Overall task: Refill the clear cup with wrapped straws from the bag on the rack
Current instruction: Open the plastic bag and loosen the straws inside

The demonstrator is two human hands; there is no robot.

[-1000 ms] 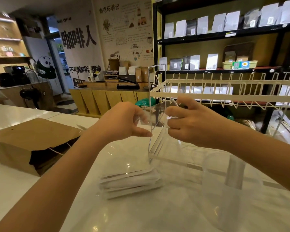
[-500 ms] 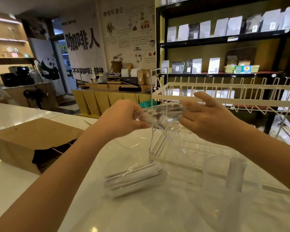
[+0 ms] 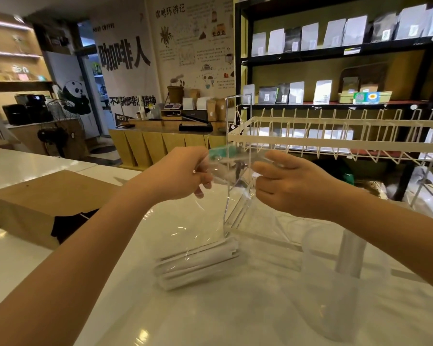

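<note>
A clear plastic bag (image 3: 205,221) hangs between my two hands over the white counter. Its bottom rests on the counter with a bundle of white wrapped straws (image 3: 198,263) lying in it. My left hand (image 3: 178,176) pinches the left side of the bag's mouth. My right hand (image 3: 290,183) grips the right side, and the mouth is pulled apart between them. The clear cup (image 3: 343,270) stands on the counter at the lower right, under my right forearm, with a wrapped straw upright in it.
A white wire rack (image 3: 335,143) stands just behind my hands, its thin upright frame crossing the bag. A brown paper bag (image 3: 43,203) lies on the counter at the left. Dark shelves with pouches fill the background on the right.
My hands have moved apart and spread the bag's mouth. The bag has been lifted a little, and the straw bundle at its bottom has tilted up on the right.
</note>
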